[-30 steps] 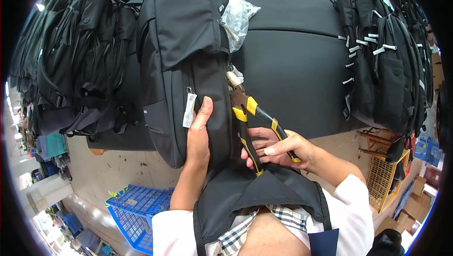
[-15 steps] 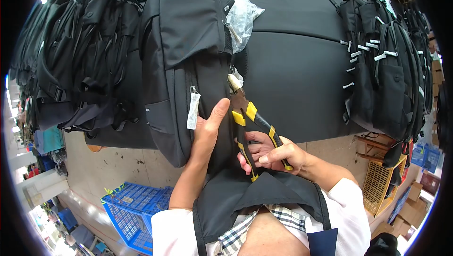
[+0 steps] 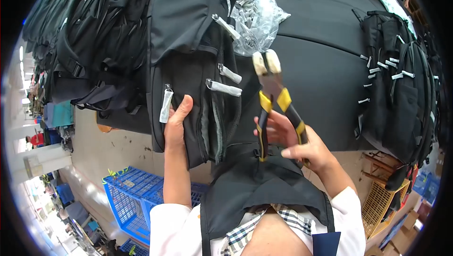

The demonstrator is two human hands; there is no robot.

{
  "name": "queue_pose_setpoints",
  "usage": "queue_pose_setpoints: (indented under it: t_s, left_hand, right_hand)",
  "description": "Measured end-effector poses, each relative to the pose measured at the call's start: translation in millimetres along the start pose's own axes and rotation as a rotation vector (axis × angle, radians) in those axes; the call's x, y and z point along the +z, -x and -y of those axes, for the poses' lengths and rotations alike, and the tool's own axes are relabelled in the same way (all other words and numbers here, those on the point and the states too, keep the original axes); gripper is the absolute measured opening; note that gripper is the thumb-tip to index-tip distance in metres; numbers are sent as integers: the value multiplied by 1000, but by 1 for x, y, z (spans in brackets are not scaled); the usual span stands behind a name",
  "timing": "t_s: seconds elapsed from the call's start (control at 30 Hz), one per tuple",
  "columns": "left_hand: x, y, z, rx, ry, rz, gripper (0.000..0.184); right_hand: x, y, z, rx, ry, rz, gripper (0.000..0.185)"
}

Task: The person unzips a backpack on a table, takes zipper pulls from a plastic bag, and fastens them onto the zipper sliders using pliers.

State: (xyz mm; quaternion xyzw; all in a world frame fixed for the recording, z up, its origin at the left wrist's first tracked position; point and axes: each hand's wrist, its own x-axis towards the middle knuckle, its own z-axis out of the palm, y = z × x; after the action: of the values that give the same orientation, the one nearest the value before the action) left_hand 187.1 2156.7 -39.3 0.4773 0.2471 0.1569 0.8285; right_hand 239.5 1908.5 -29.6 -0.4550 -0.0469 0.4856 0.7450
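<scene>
On the black-covered table (image 3: 325, 77), far left: a heap of black bags (image 3: 94, 44). Next, the backpack (image 3: 186, 15), lying front up before the person; left hand (image 3: 174, 126) closed on it, thumb on the front panel, other fingers mostly hidden. Four pale-wrapped zip pulls (image 3: 166, 105) visible on it, all seemingly attached; a side opening gapes. Whether any slider is bare, cannot tell. Beside its upper end, a clear plastic bag (image 3: 258, 20) with small pale pieces inside. Right hand (image 3: 306, 151) curled about the pliers (image 3: 271, 84), handles spread, padded tips parted, nothing between them, apart from the backpack. Far right: stacked black bags (image 3: 391, 91), many with similar wrapped pulls, apparently further along.
</scene>
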Motion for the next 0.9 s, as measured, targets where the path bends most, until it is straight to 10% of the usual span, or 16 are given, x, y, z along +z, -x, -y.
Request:
queue_pose_setpoints:
  t_s: [0.4,0.9]
  left_hand:
    - [-19,-8,16,172,-117,-1,49]
    - [6,7,25,106,-46,25,48]
  right_hand:
    - [0,-12,-18,343,-333,252,82]
    - [5,-15,-27,211,-453,180,78]
